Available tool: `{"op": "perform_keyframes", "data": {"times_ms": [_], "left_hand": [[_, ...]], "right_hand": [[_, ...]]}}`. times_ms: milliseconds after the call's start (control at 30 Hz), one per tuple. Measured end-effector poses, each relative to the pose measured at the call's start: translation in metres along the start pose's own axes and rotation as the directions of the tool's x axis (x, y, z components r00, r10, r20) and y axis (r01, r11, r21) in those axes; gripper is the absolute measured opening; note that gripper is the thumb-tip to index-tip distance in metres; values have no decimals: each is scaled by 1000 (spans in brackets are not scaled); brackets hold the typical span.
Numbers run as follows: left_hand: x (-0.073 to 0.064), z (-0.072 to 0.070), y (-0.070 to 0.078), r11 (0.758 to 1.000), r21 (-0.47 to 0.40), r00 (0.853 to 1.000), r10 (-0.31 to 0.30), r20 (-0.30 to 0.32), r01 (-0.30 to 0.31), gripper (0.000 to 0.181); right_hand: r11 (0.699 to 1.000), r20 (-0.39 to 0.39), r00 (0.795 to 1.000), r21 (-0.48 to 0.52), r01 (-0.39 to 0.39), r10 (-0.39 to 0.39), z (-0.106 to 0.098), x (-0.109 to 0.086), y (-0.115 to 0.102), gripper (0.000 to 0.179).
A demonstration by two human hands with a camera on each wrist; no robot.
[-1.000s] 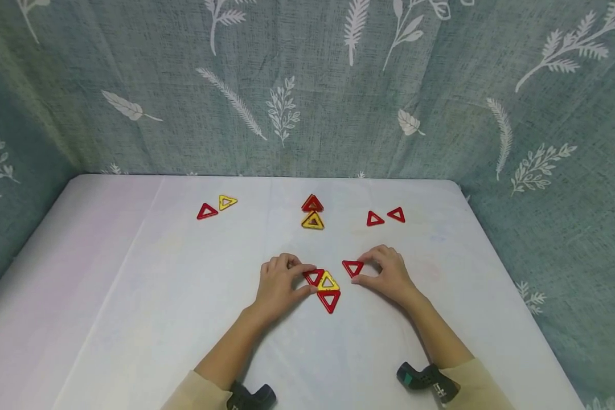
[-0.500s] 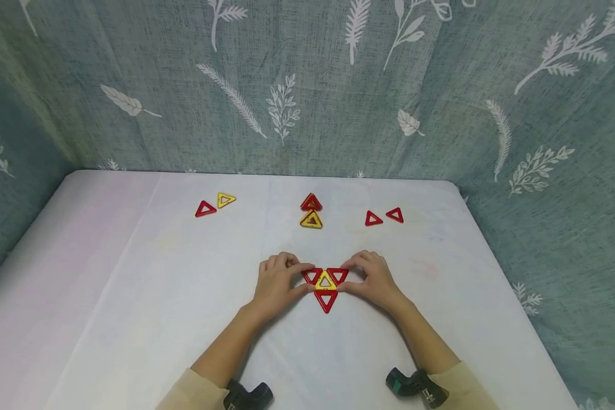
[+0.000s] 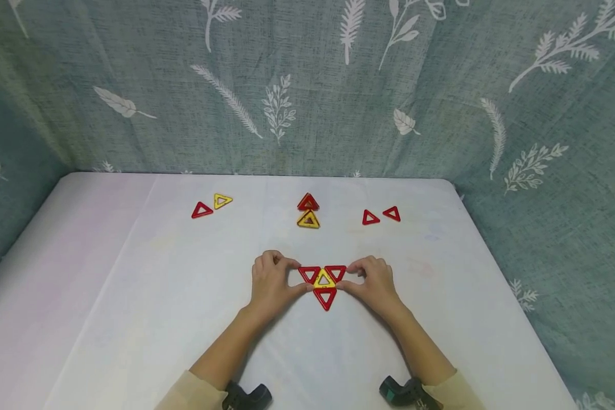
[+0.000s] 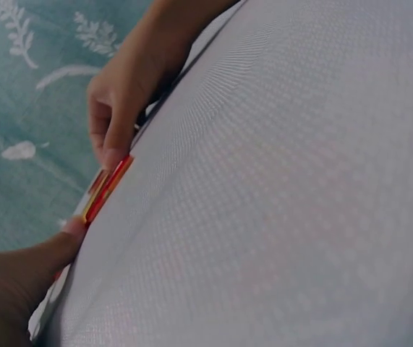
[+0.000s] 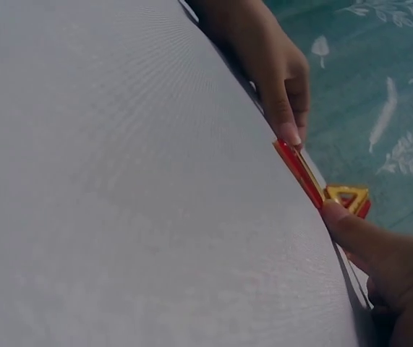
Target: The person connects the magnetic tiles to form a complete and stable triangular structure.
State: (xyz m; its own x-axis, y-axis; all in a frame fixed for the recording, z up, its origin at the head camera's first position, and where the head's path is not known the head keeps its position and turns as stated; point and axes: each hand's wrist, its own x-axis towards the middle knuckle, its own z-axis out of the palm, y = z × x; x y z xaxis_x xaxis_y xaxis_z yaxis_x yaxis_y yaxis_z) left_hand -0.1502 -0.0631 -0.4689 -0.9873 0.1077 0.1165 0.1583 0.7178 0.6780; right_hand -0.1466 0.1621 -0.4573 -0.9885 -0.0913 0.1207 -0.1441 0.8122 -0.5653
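Note:
Four-part flat triangle shape lies on the white table in the head view. Its middle is a yellow magnetic triangle tile [image 3: 324, 285], with a red triangle tile [image 3: 309, 269] at its left side, another red tile [image 3: 335, 267] at its right and a third red tile [image 3: 325, 291] along its lower edge. My left hand [image 3: 270, 282] pinches the left red tile at its outer corners between thumb and index finger. On the opposite side, my right hand [image 3: 376, 285] holds the right red tile the same way. The wrist views show the tiles edge-on, thumbs against them.
Farther back lie a red tile [image 3: 202, 214] and a yellow tile [image 3: 216, 201] on the left. Overlapping red tiles [image 3: 308, 206] and yellow tiles [image 3: 308, 225] sit at the centre back. Two red tiles, one of them this tile [image 3: 370, 221], lie on the right. A leaf-patterned curtain [image 3: 184, 142] stands behind.
My right hand has brought its red tile leftward against the yellow tile's right side. My left hand stays at the left red tile, its index finger now at the outer corner.

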Motion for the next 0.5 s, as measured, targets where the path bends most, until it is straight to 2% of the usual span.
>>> {"op": "perform_keyframes", "data": {"times_ms": [200,500], "left_hand": [[2,1,1,998,-23,999,-52,-12,52,49],[2,1,5,997,-21,997,-72,-36,71,45]], "right_hand": [[1000,8,1000,22,-8,7,-1,0,-2,51],[999,23,999,43,-28,27,0,1,-2,44]]}}
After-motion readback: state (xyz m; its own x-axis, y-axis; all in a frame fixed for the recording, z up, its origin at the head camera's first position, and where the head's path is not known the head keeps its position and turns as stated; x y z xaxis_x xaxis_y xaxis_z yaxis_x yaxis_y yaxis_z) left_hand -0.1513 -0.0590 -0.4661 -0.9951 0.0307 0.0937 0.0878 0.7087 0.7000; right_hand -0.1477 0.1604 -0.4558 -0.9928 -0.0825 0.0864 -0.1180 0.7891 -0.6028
